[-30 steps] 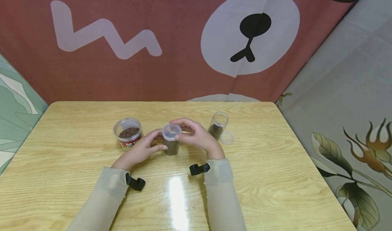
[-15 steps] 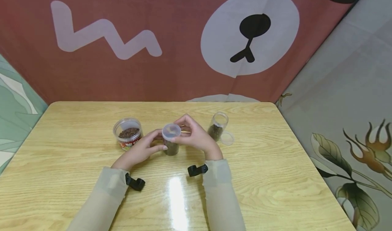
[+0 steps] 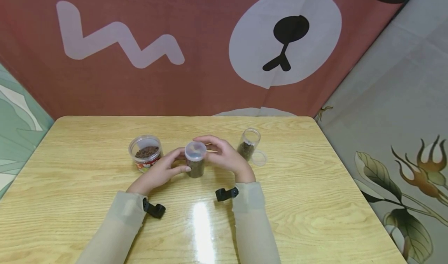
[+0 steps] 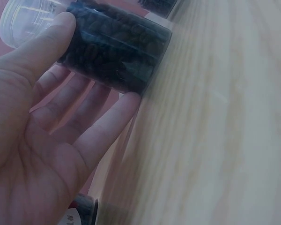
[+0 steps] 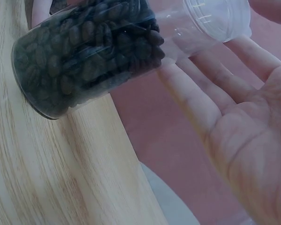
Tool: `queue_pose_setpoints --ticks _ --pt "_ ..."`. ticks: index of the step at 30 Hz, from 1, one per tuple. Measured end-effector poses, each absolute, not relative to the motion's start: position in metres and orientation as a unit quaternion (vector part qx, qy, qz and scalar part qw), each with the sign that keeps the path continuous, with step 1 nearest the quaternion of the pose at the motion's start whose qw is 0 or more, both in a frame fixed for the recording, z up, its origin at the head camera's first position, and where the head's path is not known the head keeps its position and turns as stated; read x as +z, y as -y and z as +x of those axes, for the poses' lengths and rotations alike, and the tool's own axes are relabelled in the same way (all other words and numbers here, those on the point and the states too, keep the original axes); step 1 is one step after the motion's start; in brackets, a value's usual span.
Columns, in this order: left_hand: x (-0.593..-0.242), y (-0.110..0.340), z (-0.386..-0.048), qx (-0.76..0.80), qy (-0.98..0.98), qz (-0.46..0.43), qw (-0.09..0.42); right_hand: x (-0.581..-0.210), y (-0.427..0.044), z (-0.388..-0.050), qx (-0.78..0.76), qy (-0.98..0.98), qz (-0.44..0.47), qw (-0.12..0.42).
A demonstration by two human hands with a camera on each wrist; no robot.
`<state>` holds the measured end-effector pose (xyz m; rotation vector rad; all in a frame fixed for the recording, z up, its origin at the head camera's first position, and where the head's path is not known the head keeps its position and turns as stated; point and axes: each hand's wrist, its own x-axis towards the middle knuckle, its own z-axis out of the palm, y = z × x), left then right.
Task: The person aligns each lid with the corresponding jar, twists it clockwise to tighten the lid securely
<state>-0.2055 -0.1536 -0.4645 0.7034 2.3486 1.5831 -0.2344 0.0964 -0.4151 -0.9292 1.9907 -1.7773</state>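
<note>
Left grip [image 3: 159, 173]: holds the lidded jar [image 3: 195, 168], upright on the tabletop [image 3: 301, 205].
Right grip [image 3: 226, 156]: relaxed and wide, at the lid [image 3: 195, 151].
Open tub [image 3: 144, 166]: near left grip.

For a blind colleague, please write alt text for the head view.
A left hand holds a lidded jar on a wooden table, the right hand at its lid. An open tub stands to the left; an open jar and loose lid to the right.
</note>
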Motion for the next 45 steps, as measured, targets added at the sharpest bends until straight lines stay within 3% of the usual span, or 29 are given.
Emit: queue_pose_setpoints --ticks 23,45 --pt "-0.4633 0.1522 -0.2054 0.545 -0.795 0.24 0.117 -0.4176 -0.0911 -0.236 -0.622 -0.716 -0.281 0.149" --pt "-0.464 0.1515 -0.2069 0.539 -0.799 0.246 0.102 -0.419 -0.0969 -0.2373 -0.622 -0.696 -0.324 0.156"
